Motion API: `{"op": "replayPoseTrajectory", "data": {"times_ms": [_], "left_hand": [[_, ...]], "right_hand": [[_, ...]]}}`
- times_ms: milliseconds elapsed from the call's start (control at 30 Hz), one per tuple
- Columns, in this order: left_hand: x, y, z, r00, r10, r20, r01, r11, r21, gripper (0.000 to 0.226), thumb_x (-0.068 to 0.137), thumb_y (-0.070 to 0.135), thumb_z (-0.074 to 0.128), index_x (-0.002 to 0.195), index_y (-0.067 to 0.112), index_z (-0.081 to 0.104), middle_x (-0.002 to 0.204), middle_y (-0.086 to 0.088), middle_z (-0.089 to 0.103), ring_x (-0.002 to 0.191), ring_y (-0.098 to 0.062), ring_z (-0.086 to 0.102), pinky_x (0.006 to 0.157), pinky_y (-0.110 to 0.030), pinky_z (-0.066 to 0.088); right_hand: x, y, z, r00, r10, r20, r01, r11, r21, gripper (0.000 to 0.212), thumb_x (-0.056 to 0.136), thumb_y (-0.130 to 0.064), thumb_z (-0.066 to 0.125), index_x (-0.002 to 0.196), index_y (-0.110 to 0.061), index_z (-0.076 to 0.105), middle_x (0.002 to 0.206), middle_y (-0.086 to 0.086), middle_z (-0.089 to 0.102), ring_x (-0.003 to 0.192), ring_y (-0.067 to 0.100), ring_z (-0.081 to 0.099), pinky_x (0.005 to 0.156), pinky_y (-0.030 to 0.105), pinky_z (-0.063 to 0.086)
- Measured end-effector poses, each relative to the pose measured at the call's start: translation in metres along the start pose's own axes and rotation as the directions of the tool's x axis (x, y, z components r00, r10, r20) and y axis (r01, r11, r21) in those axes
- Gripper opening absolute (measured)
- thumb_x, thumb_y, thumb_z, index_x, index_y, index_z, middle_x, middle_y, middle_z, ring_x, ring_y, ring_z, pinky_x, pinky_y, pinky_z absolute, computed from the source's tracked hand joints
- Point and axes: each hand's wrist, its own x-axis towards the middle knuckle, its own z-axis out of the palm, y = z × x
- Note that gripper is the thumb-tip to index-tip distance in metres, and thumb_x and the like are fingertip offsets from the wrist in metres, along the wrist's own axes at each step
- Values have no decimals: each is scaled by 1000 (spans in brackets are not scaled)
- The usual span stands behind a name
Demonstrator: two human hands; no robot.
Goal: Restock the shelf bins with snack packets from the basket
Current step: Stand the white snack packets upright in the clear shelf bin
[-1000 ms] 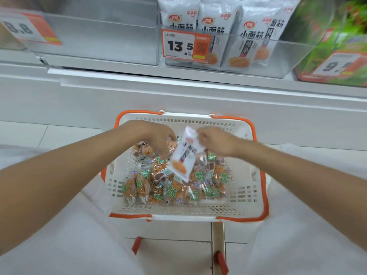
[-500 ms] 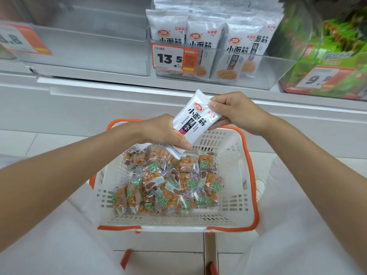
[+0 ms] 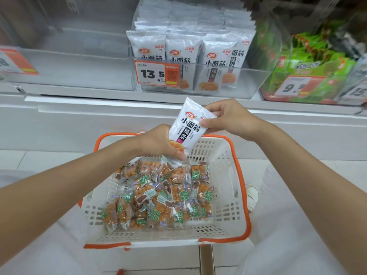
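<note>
Closest to the body, a white basket (image 3: pixel 226 205) with an orange rim sits low, its floor covered with small orange packets (image 3: pixel 164 197) bearing green labels. Just above its far edge, both hands hold one larger white packet (image 3: pixel 188 128), tilted so its top end leans toward the shelf (image 3: pixel 119 102). The left hand (image 3: pixel 158 143) grips the lower end, its fingers (image 3: pixel 176 154) curled round the bottom edge. The right hand (image 3: pixel 228 120) pinches the upper right corner, thumb on the printed face and the other fingers behind. The packet hangs in the air between basket and shelf front, not yet in any bin.

Beyond, a clear bin (image 3: pixel 250 82) with a price tag (image 3: pixel 156 74) reading 13.5 holds upright rows of matching packets (image 3: pixel 184 54). Green packets (image 3: pixel 317 66) fill the bin to its right.

The step in hand looks like carrying this packet up to its matching bin. The next move calls for lifting it over the bin's front wall, turning it upright with the print forward, and slotting it into a row. The front row looks full, so one hand may have to let go and press the packets back.
</note>
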Motion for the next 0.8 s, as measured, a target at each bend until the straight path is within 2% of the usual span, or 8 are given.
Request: {"op": "replayPoseTrajectory", "data": {"times_ms": [167,300,400,500,567,633,700,800], "left_hand": [[19,35,3,996,88,-28,-88,996,-3,31,66,5,87,90,15,69,80,7,72,72,-4,67,66,-17,52],[36,105,-18,965,232,-120,-227,972,56,37,71,19,86,103,22,67,93,9,74,86,0,69,80,-15,54],[52,156,-42,841,469,-270,-358,857,372,50,70,30,85,115,27,63,107,11,71,97,-7,67,80,-20,51],[66,178,-64,786,547,-289,-188,656,731,60,80,39,76,134,27,53,129,7,59,118,-16,53,94,-30,43],[72,176,-73,806,524,-276,-67,544,836,54,88,39,67,138,25,50,137,2,54,128,-20,44,101,-36,41],[74,170,-77,821,517,-242,0,424,905,42,92,40,61,127,18,59,127,-4,61,123,-24,47,97,-41,44],[76,164,-78,815,534,-226,28,354,935,37,93,39,58,117,11,63,117,-6,65,116,-25,49,93,-42,45],[78,164,-76,783,571,-247,15,380,925,33,97,35,51,119,14,65,121,-3,65,118,-24,48,97,-40,41]], "right_hand": [[-6,-22,-33,997,-63,-51,58,995,-81,20,86,10,63,104,2,68,91,9,73,75,12,71,74,27,60],[-18,-73,-80,929,-304,-211,243,932,-269,16,86,9,64,99,1,68,69,-9,68,59,-6,61,59,10,49],[-31,-115,-118,833,-478,-281,297,812,-503,7,88,1,65,93,3,69,69,2,64,56,-7,48,54,9,39],[-32,-135,-149,772,-552,-315,224,700,-679,13,90,-7,62,92,5,66,80,27,64,55,1,41,48,15,34],[-19,-135,-157,775,-548,-315,120,617,-778,16,90,-10,61,91,5,65,73,20,60,53,6,39,47,21,32],[-1,-127,-155,800,-511,-314,57,586,-808,10,90,-11,61,93,-7,69,74,4,61,58,7,47,55,25,34],[21,-111,-150,825,-469,-315,31,594,-804,21,89,-12,61,108,-10,71,91,3,67,79,13,60,67,19,34],[47,-88,-142,883,-354,-308,-25,620,-784,37,92,-16,62,129,-8,61,130,10,62,120,24,56,89,21,38]]}}
